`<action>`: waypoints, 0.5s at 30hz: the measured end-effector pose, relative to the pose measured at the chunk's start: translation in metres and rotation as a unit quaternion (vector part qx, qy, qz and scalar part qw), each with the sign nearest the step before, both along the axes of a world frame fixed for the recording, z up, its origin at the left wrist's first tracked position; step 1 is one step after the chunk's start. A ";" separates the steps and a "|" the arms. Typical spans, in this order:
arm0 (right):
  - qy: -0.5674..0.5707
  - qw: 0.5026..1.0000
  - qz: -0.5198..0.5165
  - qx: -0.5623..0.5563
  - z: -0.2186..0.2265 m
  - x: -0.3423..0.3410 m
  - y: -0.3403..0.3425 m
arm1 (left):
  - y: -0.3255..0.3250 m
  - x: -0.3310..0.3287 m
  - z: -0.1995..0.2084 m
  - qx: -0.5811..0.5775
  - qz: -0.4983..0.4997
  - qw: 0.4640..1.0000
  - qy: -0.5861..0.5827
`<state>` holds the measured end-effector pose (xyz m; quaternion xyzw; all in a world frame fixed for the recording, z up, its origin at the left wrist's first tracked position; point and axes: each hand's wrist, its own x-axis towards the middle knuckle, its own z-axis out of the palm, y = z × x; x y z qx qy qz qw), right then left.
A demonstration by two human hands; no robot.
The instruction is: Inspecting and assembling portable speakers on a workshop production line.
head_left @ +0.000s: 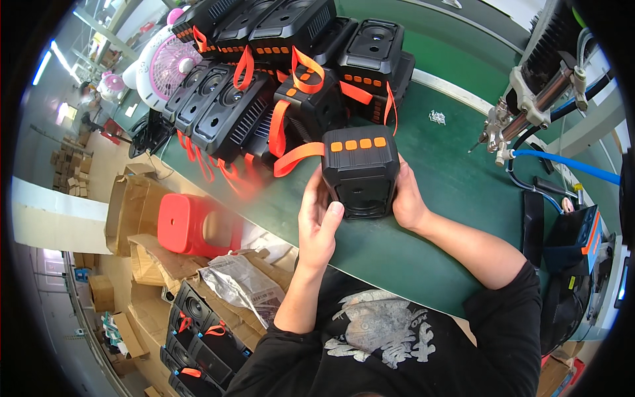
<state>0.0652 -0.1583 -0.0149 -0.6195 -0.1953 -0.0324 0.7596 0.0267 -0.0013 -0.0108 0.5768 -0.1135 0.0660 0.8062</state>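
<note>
A black box-shaped speaker (361, 171) with orange buttons on top and an orange strap (297, 159) stands on the green table (450, 185). My left hand (319, 221) grips its left side, thumb across the front lower corner. My right hand (407, 198) presses against its right side. Both hands hold the speaker upright near the table's front edge.
Several more black speakers (264, 73) with orange straps are piled at the table's back left. A hanging powered screwdriver (529, 109) with a blue hose is at right. Small screws (436, 118) lie on the table. A red stool (192, 225), cardboard boxes and more speakers (195, 331) are on the floor left.
</note>
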 end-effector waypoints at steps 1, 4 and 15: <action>0.003 1.000 0.002 0.002 0.000 0.001 0.000 | 0.000 0.000 0.001 -0.003 -0.006 1.000 0.005; 0.026 0.999 0.017 0.029 0.000 0.000 0.001 | 0.002 0.001 0.001 0.002 -0.012 1.000 0.007; 0.011 0.990 0.128 0.049 0.007 -0.001 -0.001 | 0.007 0.001 -0.003 0.051 0.021 0.998 0.002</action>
